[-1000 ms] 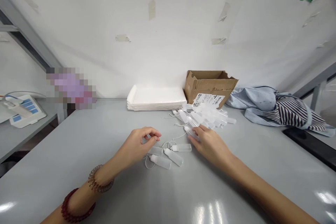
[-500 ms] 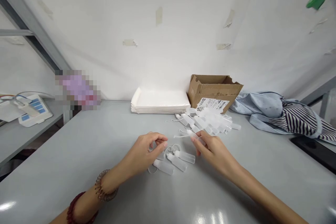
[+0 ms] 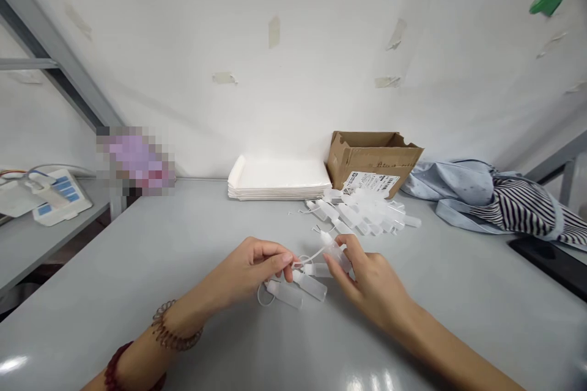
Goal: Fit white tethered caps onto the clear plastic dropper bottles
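My right hand (image 3: pixel 367 272) grips a small translucent squeeze bottle (image 3: pixel 334 249), its white neck tilted up to the left. From that neck a thin white strap (image 3: pixel 312 256) runs across to my left hand (image 3: pixel 266 266), whose thumb and forefinger pinch its far end. Whatever sits at the strap's tip is hidden by the fingers. On the table just under my hands lie a few similar bottles, among them one bottle (image 3: pixel 310 286) in the middle and another bottle (image 3: pixel 285 294) nearer my left wrist, with looped straps beside them.
Behind my right hand a pile of bottles (image 3: pixel 367 211) lies before an open cardboard box (image 3: pixel 373 162). White padded envelopes (image 3: pixel 279 177) are stacked against the wall. Right of these are a blue and striped cloth (image 3: pixel 504 198) and a black phone (image 3: pixel 550 266).
My right hand has brought the bottle a little nearer and left. My left hand has closed on the bottle's strap, having held nothing visible before.
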A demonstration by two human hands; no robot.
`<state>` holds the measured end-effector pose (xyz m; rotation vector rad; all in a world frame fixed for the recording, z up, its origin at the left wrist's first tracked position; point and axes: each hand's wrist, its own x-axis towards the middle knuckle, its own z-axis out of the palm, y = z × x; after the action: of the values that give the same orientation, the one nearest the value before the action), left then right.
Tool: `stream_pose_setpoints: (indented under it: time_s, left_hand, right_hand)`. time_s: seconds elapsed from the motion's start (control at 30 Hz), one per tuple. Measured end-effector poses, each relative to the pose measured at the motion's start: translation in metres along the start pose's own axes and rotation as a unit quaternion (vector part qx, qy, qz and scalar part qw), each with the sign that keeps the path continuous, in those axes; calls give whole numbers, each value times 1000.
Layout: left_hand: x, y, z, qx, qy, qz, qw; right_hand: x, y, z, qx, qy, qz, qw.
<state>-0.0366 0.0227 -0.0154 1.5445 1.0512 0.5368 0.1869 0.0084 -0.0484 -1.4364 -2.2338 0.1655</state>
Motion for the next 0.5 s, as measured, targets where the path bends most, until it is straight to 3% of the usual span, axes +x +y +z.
stream_pose_setpoints:
  time_s: [0.17, 0.33, 0.5]
  left_hand:
    - [-1, 4, -2, -1, -10, -22, 1000]
    - [-4, 4, -6, -34, 71, -11, 997]
    - [-2, 2, -3, -54, 53, 40, 996]
  right_hand:
    - [-3, -2, 1, -14, 43, -46, 998]
    - [-5, -7, -1, -22, 40, -135, 990]
    - [-6, -12, -2, -11, 54, -190, 980]
